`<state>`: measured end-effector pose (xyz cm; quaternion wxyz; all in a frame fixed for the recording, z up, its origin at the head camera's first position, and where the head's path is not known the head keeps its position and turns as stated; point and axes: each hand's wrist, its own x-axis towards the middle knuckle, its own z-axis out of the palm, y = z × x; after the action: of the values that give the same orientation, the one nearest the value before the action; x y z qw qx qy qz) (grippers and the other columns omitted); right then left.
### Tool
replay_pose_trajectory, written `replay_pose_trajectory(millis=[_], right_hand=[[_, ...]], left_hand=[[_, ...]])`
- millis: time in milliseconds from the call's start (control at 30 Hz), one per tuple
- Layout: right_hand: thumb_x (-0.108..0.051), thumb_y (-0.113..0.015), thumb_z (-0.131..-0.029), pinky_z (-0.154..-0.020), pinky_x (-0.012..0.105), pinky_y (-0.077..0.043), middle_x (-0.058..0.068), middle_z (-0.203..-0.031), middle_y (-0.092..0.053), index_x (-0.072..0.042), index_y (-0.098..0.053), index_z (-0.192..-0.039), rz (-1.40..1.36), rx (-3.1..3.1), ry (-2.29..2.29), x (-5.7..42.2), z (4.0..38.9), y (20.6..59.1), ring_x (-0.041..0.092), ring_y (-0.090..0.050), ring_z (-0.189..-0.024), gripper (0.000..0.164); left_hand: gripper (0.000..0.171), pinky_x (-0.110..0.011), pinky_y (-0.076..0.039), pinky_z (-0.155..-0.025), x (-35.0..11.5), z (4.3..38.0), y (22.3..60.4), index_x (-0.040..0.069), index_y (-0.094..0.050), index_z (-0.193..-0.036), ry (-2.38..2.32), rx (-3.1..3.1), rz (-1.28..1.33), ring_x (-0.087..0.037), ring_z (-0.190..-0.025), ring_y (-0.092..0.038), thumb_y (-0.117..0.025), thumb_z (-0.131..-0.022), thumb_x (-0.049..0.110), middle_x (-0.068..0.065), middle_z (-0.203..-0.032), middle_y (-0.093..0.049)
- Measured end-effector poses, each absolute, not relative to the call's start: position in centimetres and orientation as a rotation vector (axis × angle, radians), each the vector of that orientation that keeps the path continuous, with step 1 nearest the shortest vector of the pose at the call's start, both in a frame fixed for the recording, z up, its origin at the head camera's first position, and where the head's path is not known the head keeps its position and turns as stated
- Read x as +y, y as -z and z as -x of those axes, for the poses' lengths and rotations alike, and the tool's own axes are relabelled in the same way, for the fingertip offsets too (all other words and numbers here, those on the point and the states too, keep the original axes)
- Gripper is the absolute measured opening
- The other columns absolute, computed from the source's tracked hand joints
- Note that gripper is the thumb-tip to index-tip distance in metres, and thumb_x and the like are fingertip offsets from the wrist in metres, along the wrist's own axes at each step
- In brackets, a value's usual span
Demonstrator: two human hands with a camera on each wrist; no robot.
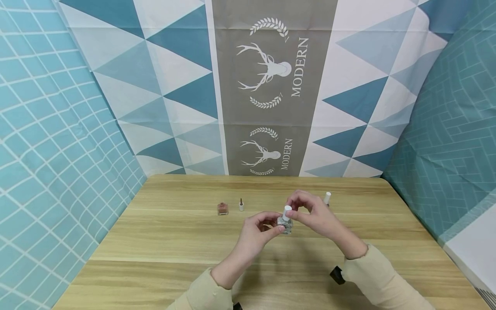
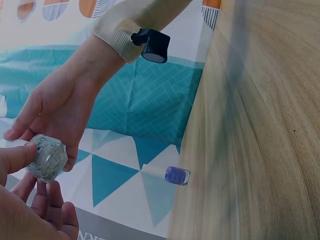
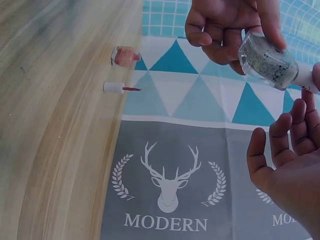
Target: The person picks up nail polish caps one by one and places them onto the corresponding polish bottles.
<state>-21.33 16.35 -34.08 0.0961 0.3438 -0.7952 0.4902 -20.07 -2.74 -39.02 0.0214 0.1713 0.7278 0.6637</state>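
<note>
My left hand (image 1: 257, 230) holds a clear glass nail polish bottle (image 3: 267, 61) filled with pale, dark-speckled polish, thumb on one side and fingers on the other. The bottle is lifted off the wooden table and tilted. At its top, my right hand (image 1: 314, 213) pinches the white cap (image 1: 287, 211) between thumb and fingers. In the right wrist view the cap sits at the bottle's neck. That same bottle (image 2: 47, 157) fills the space between both hands in the left wrist view.
An uncapped pinkish-brown polish bottle (image 1: 222, 209) stands on the table (image 1: 174, 241) at the back left. Beside it a white cap (image 1: 241, 206) stands with its brush upward. Behind my right hand is a purple polish bottle (image 2: 176, 175) with a white cap (image 1: 327, 197).
</note>
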Motion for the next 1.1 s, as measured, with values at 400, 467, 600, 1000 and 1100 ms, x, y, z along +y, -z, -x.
replay_pose_trajectory(millis=[400, 467, 600, 1000, 1100], right_hand=[[-0.006, -0.066, -0.087, -0.076, 0.029, -0.048, 0.002, -0.093, -0.060, -0.008, -0.061, -0.106, -0.974, -2.411, -1.487, 17.1, 22.5, 35.8, 0.013, -0.055, -0.081, 0.019], [-0.005, -0.063, -0.089, -0.079, 0.029, -0.048, 0.002, -0.100, -0.061, -0.008, -0.061, -0.115, -1.019, -2.410, -1.482, 17.2, 22.5, 35.7, 0.013, -0.055, -0.085, 0.026], [-0.004, -0.056, -0.093, -0.080, 0.028, -0.048, 0.003, -0.109, -0.061, -0.008, -0.060, -0.124, -1.151, -2.402, -1.480, 17.4, 22.5, 35.4, 0.014, -0.055, -0.090, 0.031], [-0.007, -0.051, -0.096, -0.079, 0.030, -0.049, 0.000, -0.108, -0.060, -0.011, -0.065, -0.114, -1.191, -2.445, -1.495, 17.5, 22.7, 35.4, 0.015, -0.056, -0.096, 0.022], [-0.007, -0.052, -0.096, -0.074, 0.029, -0.049, -0.001, -0.106, -0.060, -0.012, -0.065, -0.112, -1.181, -2.439, -1.465, 17.5, 22.7, 35.5, 0.014, -0.055, -0.092, 0.021]], left_hand=[[0.028, -0.021, -0.048, -0.068, -3.0, 20.0, 38.8, 0.007, -0.068, -0.109, -2.072, 2.240, -0.531, -0.013, -0.084, -0.057, -0.073, -0.083, 0.016, -0.008, -0.096, -0.065], [0.027, -0.021, -0.048, -0.068, -3.0, 20.0, 38.8, 0.008, -0.069, -0.109, -2.051, 2.251, -0.539, -0.013, -0.085, -0.057, -0.073, -0.083, 0.017, -0.007, -0.096, -0.066], [0.027, -0.021, -0.048, -0.069, -2.9, 20.0, 38.9, 0.008, -0.069, -0.108, -2.043, 2.247, -0.548, -0.013, -0.085, -0.058, -0.073, -0.083, 0.016, -0.008, -0.096, -0.066], [0.027, -0.021, -0.047, -0.070, -2.9, 20.1, 39.0, 0.009, -0.069, -0.109, -2.054, 2.235, -0.547, -0.014, -0.086, -0.058, -0.072, -0.084, 0.016, -0.007, -0.097, -0.066], [0.026, -0.021, -0.047, -0.069, -2.9, 20.1, 39.0, 0.009, -0.069, -0.109, -2.059, 2.232, -0.540, -0.015, -0.086, -0.058, -0.072, -0.083, 0.016, -0.008, -0.097, -0.066]])
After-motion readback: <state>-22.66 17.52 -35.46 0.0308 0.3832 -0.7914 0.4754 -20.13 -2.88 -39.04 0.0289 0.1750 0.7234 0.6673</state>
